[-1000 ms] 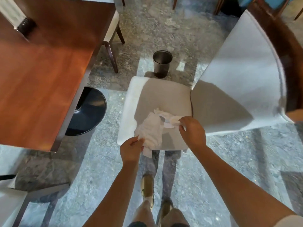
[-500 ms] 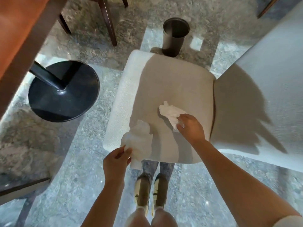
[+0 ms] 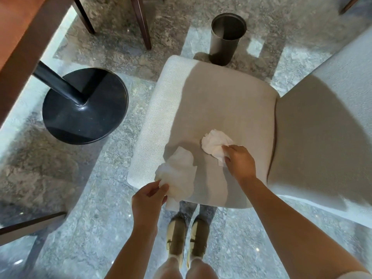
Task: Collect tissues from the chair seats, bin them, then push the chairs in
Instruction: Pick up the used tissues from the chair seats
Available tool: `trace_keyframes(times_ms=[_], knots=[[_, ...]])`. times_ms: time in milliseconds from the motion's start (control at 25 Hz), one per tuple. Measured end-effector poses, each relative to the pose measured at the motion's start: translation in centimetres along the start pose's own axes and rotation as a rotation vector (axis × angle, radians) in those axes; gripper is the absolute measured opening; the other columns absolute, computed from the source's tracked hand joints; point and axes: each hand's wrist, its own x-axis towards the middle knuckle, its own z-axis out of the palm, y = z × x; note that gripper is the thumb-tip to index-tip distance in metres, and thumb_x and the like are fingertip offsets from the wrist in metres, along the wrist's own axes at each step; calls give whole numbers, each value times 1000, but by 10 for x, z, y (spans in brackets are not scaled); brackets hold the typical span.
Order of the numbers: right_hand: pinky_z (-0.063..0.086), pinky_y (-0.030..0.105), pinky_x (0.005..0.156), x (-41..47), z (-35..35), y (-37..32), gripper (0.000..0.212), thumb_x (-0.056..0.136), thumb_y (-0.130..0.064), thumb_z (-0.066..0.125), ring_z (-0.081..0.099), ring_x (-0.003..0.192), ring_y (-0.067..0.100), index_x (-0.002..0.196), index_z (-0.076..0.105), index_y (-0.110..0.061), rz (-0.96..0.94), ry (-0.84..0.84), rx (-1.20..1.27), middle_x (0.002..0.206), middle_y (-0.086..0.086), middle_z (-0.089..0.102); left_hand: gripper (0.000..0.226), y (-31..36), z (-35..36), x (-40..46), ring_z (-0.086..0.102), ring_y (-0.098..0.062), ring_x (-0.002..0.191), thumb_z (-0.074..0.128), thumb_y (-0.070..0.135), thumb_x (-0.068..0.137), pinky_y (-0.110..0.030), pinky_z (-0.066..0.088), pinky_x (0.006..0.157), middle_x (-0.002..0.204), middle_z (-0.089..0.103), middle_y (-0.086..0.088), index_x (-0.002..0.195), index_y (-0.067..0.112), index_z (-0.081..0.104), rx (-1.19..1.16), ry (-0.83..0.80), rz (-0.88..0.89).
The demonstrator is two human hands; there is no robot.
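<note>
A beige upholstered chair seat point(image 3: 217, 101) lies below me, its backrest point(image 3: 322, 125) to the right. My left hand point(image 3: 147, 200) pinches a loose white tissue point(image 3: 179, 174) at the seat's near left corner. My right hand point(image 3: 239, 162) grips a crumpled white tissue point(image 3: 215, 143) that rests on the middle of the seat. A dark round bin point(image 3: 226, 37) stands open on the floor just beyond the seat's far edge.
A wooden table point(image 3: 18, 37) fills the top left, on a black pedestal base point(image 3: 84, 105) beside the chair. Dark legs of another chair point(image 3: 141, 21) stand at the top. Part of a further chair point(image 3: 30, 224) shows at the lower left. My feet point(image 3: 187, 244) are on the marble floor.
The two tissues, bunched together a second ago, are now pulled apart, one in each hand. My view has dropped closer over the seat and the bin.
</note>
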Motion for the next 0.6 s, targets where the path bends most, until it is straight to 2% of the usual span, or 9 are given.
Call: trace_keyframes(times_ms=[120, 280, 400, 520, 600], knots=[[50, 37, 72, -5, -7, 0, 29, 87, -5, 54, 57, 93, 36, 114, 61, -9, 11, 64, 66, 103, 18, 66, 30, 3, 2, -3, 69, -22, 79, 70, 2, 77, -38, 54, 82, 69, 73, 6, 65, 29, 69, -8, 11, 4], [54, 40, 69, -31, -46, -17, 30, 82, -2, 60, 61, 87, 36, 110, 65, -8, -15, 208, 200, 98, 18, 69, 35, 23, 1, -28, 66, -23, 75, 71, 3, 77, -39, 54, 81, 55, 69, 13, 57, 32, 70, 46, 0, 21], [54, 38, 74, -77, -99, -40, 31, 80, -2, 63, 63, 87, 35, 111, 65, -7, -24, 311, 291, 100, 18, 71, 22, 54, -4, -69, 66, -25, 75, 70, 3, 77, -45, 56, 82, 52, 67, 15, 69, 24, 72, 73, -40, 50], [54, 36, 76, -136, -147, -63, 31, 80, -4, 64, 65, 89, 33, 111, 66, -9, 27, 369, 281, 101, 16, 71, 22, 81, -13, -114, 64, -23, 70, 71, 6, 76, -48, 57, 80, 48, 65, 15, 65, 25, 71, 130, -98, 110], [52, 36, 80, -173, -171, -75, 32, 83, -6, 62, 63, 95, 32, 114, 64, -11, 103, 367, 316, 107, 15, 70, 9, 92, -18, -142, 64, -20, 69, 72, 9, 75, -48, 57, 80, 51, 66, 15, 82, 14, 75, 145, -140, 155]])
